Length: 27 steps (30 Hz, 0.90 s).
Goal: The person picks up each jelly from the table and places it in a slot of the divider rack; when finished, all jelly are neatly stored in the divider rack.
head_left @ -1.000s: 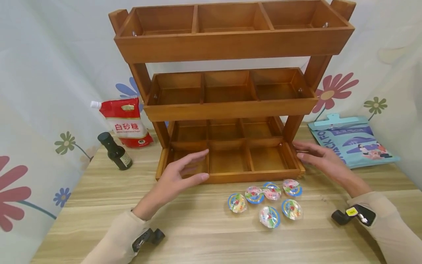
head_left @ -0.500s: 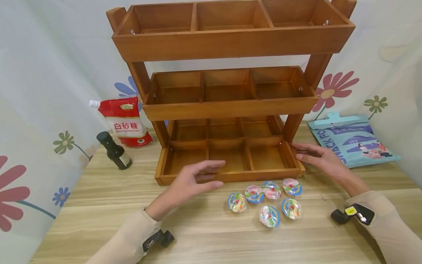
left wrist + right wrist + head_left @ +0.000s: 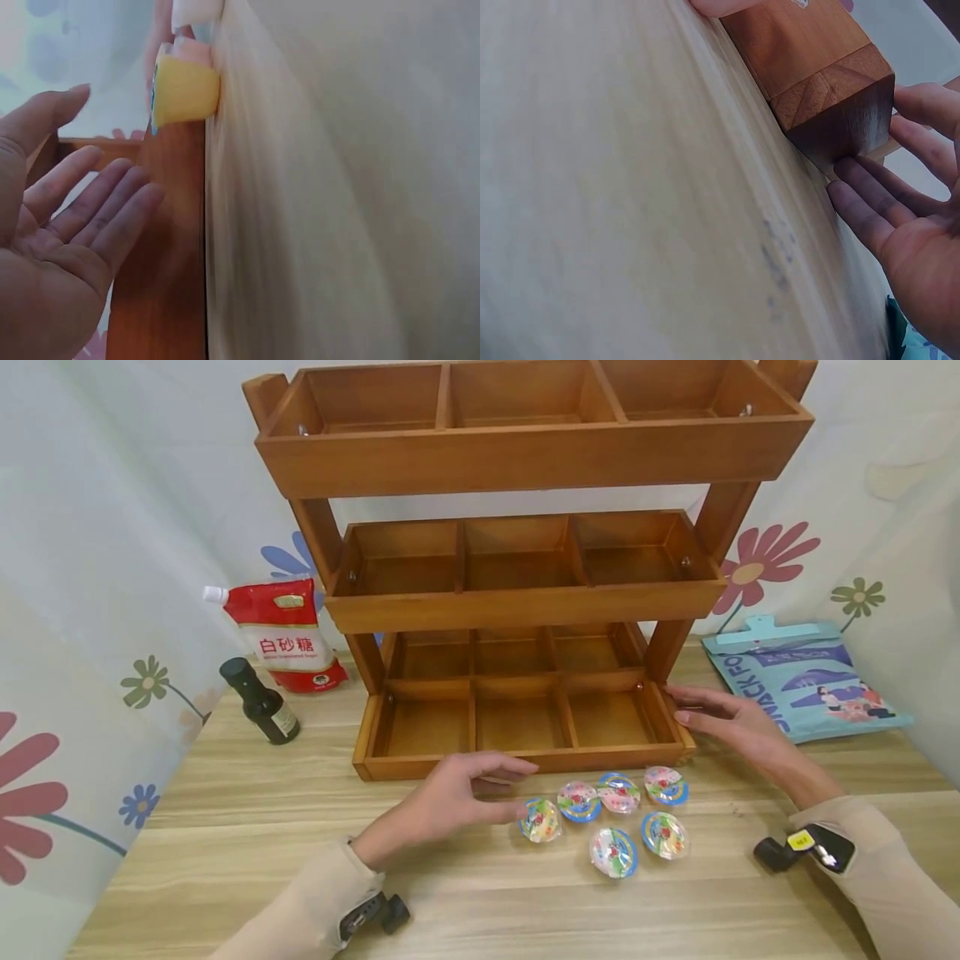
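My left hand [image 3: 468,802] hovers over the table, thumb and fingers spread apart, fingertips beside a jelly cup [image 3: 543,828] with a foil lid. In the left wrist view that cup is yellow [image 3: 185,91], and the left hand [image 3: 71,206] lies apart from it, palm visible, holding nothing. Several more jelly cups [image 3: 613,853] are grouped to its right, before the three-tier wooden rack [image 3: 525,766]. My right hand [image 3: 738,731] rests at the right end of the rack's bottom tier. In the right wrist view, this hand [image 3: 919,206] has extended fingers against the rack's end corner [image 3: 840,90].
A red-and-white sugar pouch [image 3: 283,639] and a dark bottle [image 3: 261,703] stand left of the rack. On the right lies a light-blue snack bag [image 3: 810,685] with a clip. The rack's upper tiers [image 3: 525,610] overhang the bottom compartments. A flowered curtain [image 3: 90,568] hangs behind.
My left hand has moved right and toward me, from in front of the bottom left compartment to beside the nearest jelly cup. The right hand has stayed at the rack's end.
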Tool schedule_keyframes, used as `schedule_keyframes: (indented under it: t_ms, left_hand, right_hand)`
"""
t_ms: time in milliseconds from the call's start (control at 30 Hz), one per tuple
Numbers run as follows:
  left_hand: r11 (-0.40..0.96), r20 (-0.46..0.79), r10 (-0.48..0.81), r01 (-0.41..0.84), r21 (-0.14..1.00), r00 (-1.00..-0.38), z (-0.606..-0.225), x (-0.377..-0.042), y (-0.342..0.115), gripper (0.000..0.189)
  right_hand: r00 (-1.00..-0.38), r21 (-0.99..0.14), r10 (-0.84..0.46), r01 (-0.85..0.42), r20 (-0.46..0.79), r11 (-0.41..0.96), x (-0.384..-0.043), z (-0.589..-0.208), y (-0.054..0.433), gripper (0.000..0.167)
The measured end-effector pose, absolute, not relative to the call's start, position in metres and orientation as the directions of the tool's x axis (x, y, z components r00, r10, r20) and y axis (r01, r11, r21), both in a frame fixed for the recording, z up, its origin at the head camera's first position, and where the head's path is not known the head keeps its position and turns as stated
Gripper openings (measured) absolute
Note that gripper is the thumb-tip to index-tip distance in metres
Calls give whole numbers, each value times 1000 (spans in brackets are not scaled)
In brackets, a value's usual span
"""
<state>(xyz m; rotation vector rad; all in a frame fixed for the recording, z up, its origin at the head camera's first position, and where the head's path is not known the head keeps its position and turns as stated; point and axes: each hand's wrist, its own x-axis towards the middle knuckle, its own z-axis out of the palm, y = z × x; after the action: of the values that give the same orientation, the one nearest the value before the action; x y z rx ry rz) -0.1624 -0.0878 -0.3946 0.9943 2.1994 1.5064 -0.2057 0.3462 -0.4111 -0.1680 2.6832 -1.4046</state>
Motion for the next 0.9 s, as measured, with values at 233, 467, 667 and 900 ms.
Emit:
schedule_keyframes:
  t_ms: [233,467,667,900]
  left_hand:
    - [241,54,715,319,916,-697,-398,-161,-82,48]
    - [279,12,721,305,911,-693,-401,-161,-77,52]
    - [291,5,720,309,906,-694,-403,-160,-76,48]
    - [263,25,736,320,910,-677,-406,-160,-74,45]
  right_hand:
    - [-989,-824,-139,-34,-55,566,-205,-412,348,66]
    - [-990,-827,-126,-16,-67,562,-207,-413,347,68]
    - [-989,-830,-131,-14,-72,558,-208,-413,347,69]
    - [-989,-835,-128,-6,-77,551,-207,-414,348,68]
